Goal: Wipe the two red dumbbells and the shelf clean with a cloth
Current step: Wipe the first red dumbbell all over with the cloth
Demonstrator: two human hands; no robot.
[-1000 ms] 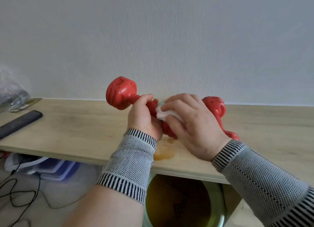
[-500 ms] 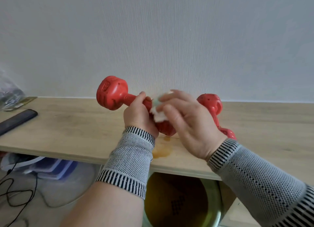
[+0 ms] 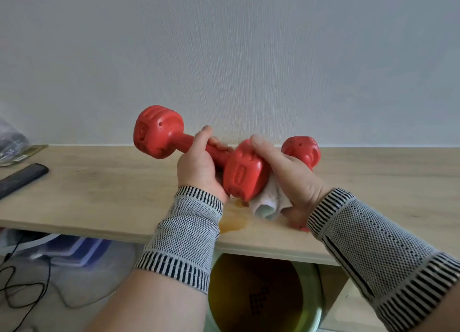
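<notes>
Fingers of the left hand (image 3: 199, 167) curl round the bar of a red dumbbell (image 3: 199, 152), held tilted above the shelf (image 3: 104, 189).
Right hand (image 3: 291, 180) grips a white cloth (image 3: 270, 202) against the dumbbell's near head. A second red dumbbell (image 3: 302, 151) lies behind it, near the shelf's back edge. An orange stain (image 3: 234, 223) marks the front edge; a dark remote (image 3: 22, 177) lies toward the left end.

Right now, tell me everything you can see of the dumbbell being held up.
The raised dumbbell is glossy red, plastic-looking, with two blocky ribbed heads joined by a narrow bar. It tilts, far head up and left, near head low above the wooden shelf. The left hand grips the bar; the right hand presses a white cloth against the near head.
</notes>
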